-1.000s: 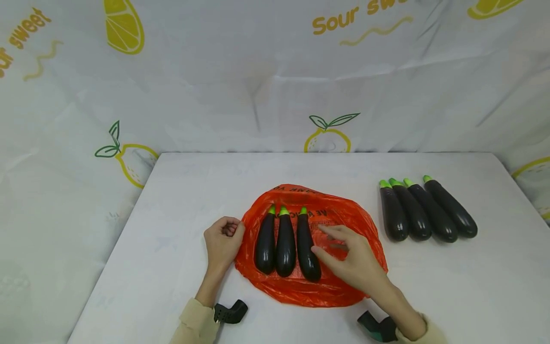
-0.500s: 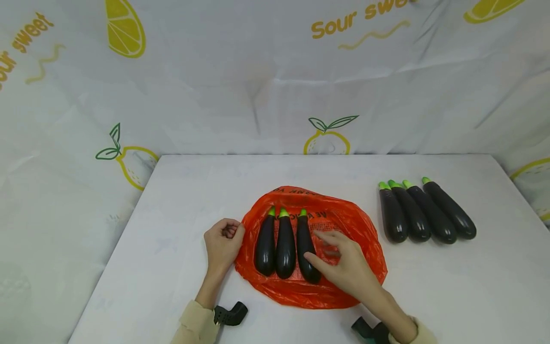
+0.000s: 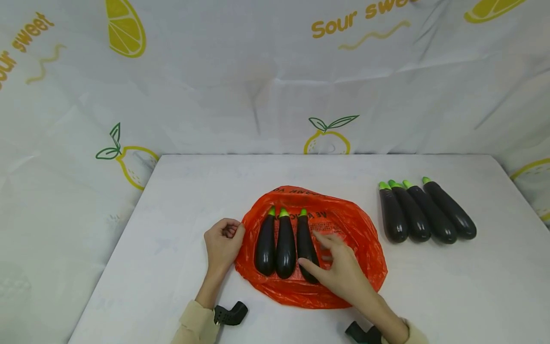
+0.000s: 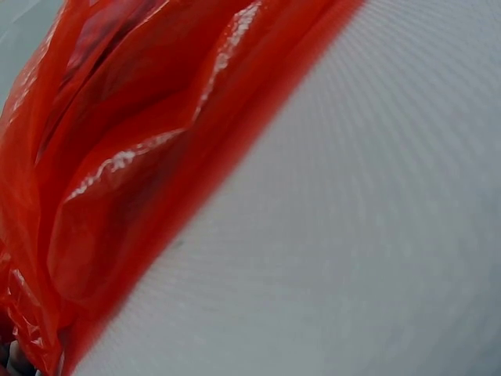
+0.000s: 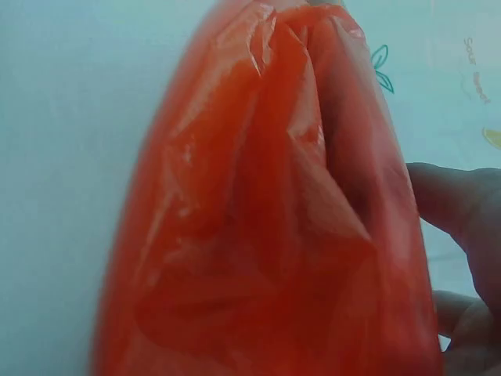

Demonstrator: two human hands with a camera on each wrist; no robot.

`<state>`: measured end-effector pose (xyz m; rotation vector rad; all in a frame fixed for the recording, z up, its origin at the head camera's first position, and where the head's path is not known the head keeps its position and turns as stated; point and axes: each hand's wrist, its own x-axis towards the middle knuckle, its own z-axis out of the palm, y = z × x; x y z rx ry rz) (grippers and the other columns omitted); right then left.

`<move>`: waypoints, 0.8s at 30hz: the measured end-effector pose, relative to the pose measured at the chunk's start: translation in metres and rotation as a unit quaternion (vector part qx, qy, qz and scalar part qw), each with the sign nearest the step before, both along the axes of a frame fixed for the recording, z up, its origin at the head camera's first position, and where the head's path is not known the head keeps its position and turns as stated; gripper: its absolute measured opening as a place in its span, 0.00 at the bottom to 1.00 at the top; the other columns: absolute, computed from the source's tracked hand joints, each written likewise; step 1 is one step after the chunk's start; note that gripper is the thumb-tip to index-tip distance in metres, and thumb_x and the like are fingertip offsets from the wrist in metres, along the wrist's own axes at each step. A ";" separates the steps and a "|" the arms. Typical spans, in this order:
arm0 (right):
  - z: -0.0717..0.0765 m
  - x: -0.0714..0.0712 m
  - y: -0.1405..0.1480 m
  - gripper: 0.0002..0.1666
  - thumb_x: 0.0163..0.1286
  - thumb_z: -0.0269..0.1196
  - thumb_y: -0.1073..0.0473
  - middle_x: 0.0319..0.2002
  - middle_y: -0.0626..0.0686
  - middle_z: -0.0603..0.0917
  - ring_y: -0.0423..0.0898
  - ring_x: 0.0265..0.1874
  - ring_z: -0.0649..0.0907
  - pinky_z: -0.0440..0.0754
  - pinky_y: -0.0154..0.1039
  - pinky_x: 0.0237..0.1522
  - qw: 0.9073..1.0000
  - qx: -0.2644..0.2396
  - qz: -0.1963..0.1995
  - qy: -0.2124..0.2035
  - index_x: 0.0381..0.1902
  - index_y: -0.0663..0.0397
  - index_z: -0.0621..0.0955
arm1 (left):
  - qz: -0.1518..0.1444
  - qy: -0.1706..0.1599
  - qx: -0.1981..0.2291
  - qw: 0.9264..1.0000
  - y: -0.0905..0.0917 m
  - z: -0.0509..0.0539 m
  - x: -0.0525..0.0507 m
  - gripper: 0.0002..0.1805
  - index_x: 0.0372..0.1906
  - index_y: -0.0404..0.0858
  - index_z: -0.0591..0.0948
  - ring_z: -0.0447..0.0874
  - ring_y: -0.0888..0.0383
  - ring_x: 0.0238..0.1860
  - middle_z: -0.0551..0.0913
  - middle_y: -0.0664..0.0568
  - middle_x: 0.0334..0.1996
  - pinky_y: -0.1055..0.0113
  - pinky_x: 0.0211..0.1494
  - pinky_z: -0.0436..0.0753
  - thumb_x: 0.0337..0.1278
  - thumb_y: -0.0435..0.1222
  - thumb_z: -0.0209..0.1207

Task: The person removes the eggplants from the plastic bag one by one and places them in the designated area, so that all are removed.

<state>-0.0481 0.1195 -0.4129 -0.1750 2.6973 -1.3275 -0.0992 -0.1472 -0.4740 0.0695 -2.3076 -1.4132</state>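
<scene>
An orange-red plastic bag [image 3: 352, 215] lies spread on the table, its rim gathered up around three dark eggplants with green stem ends. My left hand [image 3: 223, 241] pinches the bag's left edge with curled fingers. Over the rightmost eggplant [image 3: 304, 239] my right hand [image 3: 341, 267] is spread loosely, its thumb across the lower part and its fingers along the right side; whether they press on it is hard to tell. The left eggplant [image 3: 265, 246] and the middle eggplant [image 3: 285, 248] lie beside it. In the right wrist view the bag wall [image 5: 266, 235] hides most of that hand.
Several more eggplants [image 3: 417, 215] lie side by side at the table's right rear, outside the bag. The white table [image 3: 172, 200] meets a lemon-printed white cloth [image 3: 206, 95] at its back edge. Black wrist-worn devices [image 3: 232, 313] show near both sleeves.
My right hand has moved left, bringing its thumb across the rightmost eggplant, whose lower end has shifted very slightly left. My left hand keeps its place on the bag edge.
</scene>
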 end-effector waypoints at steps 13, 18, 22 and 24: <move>-0.004 0.003 -0.004 0.44 0.58 0.77 0.49 0.47 0.57 0.85 0.41 0.34 0.81 0.82 0.29 0.34 1.000 0.009 0.016 0.011 0.66 0.67 0.76 | -0.002 -0.003 0.001 1.000 0.000 -0.001 -0.001 0.03 0.29 0.36 0.86 0.72 0.62 0.23 0.81 0.48 0.20 0.74 0.29 0.77 0.55 0.30 0.64; -0.004 0.002 -0.005 0.40 0.59 0.76 0.55 0.42 0.56 0.85 0.40 0.31 0.80 0.82 0.29 0.32 1.000 -0.001 0.009 0.005 0.66 0.67 0.76 | -0.003 0.003 0.007 1.000 0.000 -0.002 -0.001 0.03 0.28 0.36 0.86 0.72 0.64 0.22 0.80 0.48 0.20 0.75 0.29 0.76 0.54 0.30 0.64; -0.003 0.002 -0.006 0.39 0.60 0.74 0.59 0.45 0.57 0.86 0.41 0.31 0.79 0.81 0.29 0.32 1.000 0.000 -0.002 -0.009 0.67 0.65 0.76 | -0.005 0.005 0.011 1.000 0.000 -0.002 0.000 0.03 0.29 0.36 0.86 0.72 0.64 0.23 0.80 0.48 0.20 0.76 0.29 0.76 0.54 0.30 0.64; -0.001 0.002 -0.005 0.38 0.59 0.73 0.60 0.47 0.58 0.86 0.42 0.31 0.79 0.81 0.29 0.31 1.000 0.005 -0.005 -0.012 0.67 0.64 0.76 | -0.006 0.004 0.013 1.000 0.000 -0.002 0.000 0.03 0.29 0.36 0.86 0.72 0.64 0.23 0.80 0.48 0.20 0.76 0.29 0.76 0.54 0.29 0.64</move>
